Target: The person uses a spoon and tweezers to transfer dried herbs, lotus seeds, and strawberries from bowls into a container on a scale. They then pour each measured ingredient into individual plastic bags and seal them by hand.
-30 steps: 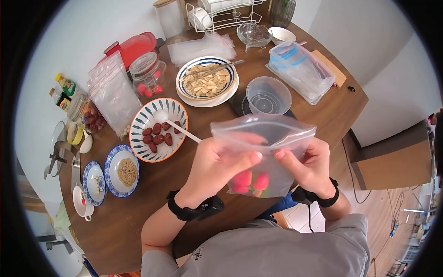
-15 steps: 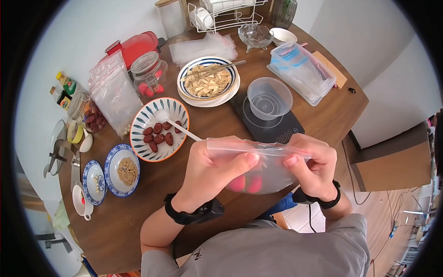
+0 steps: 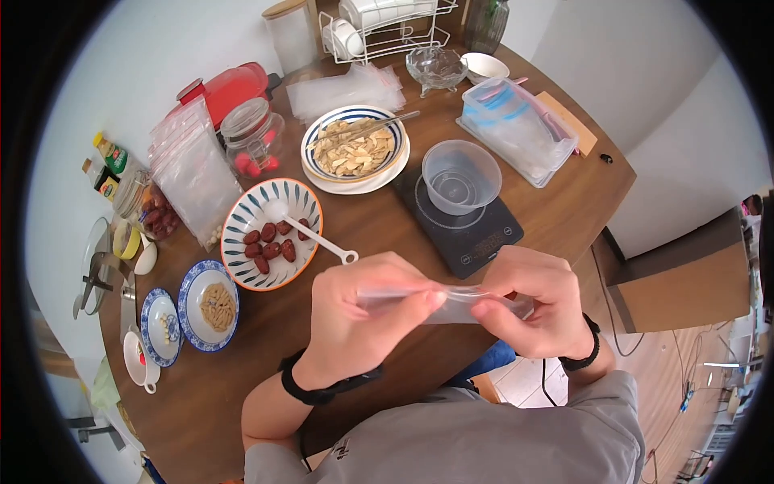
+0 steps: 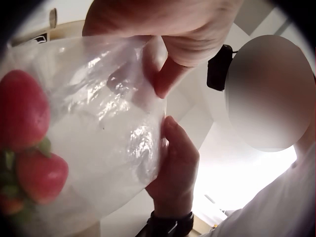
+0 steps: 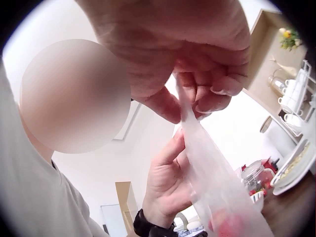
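Observation:
In the head view my left hand and right hand pinch the top edge of a clear zip bag between thumbs and fingers, the thumbs close together near its middle. The bag's mouth is pressed flat there, and its lower part is hidden from above. Red strawberry-like fruits with green tops lie at the bottom of the bag in the left wrist view. Seen from the right wrist, the bag hangs below the fingers. Behind the hands stands a clear plastic tub on a black kitchen scale.
Left of the hands is a bowl of red dates with a white spoon. Farther back stand a bowl of pale dried slices, a glass jar, stacked zip bags and a plastic box. Small blue-rimmed dishes sit at left.
The bag's gaping mouth has been brought together and pressed flat. The bag has tipped away, so its red fruits no longer show from the head, and the scale has come into view.

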Available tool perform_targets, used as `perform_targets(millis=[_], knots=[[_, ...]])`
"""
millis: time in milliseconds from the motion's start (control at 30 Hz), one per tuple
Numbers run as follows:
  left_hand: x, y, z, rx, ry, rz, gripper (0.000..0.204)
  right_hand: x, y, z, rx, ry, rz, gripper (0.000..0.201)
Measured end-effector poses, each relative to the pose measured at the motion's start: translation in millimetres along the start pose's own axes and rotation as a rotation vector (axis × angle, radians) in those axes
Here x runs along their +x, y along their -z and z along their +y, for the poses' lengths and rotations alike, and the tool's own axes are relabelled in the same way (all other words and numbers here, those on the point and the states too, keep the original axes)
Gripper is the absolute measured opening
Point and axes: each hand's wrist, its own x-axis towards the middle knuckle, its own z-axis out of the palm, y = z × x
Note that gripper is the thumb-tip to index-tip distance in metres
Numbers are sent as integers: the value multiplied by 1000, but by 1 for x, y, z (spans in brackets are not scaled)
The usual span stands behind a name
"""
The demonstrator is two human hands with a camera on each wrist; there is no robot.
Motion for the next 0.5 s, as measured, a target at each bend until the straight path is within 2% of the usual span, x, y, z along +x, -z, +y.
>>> perform_targets(millis=[67, 200, 267, 300, 333, 367, 467, 500], knots=[[1, 3, 0, 167, -49, -81, 6, 1, 1, -3, -58, -41, -18, 10], [5, 3, 22, 85, 52, -155, 13, 0, 5, -5, -106, 83, -27, 11], [7, 7, 24, 167, -16, -231, 17, 0, 7, -4, -63, 76, -45, 12], [5, 7, 23, 242, -24, -225, 23, 2, 9, -7, -75, 75, -40, 12], [4, 6, 22, 317, -33, -218, 31, 6, 13, -10, -92, 49, -134, 13], [4, 6, 23, 377, -78, -238, 27, 8, 15, -12, -109, 23, -226, 14], [1, 0, 20, 435, -189, -271, 24, 10, 8, -12, -72, 92, -270, 14], [2, 1, 18, 413, -223, -245, 11, 10, 7, -13, -99, 132, -293, 14]])
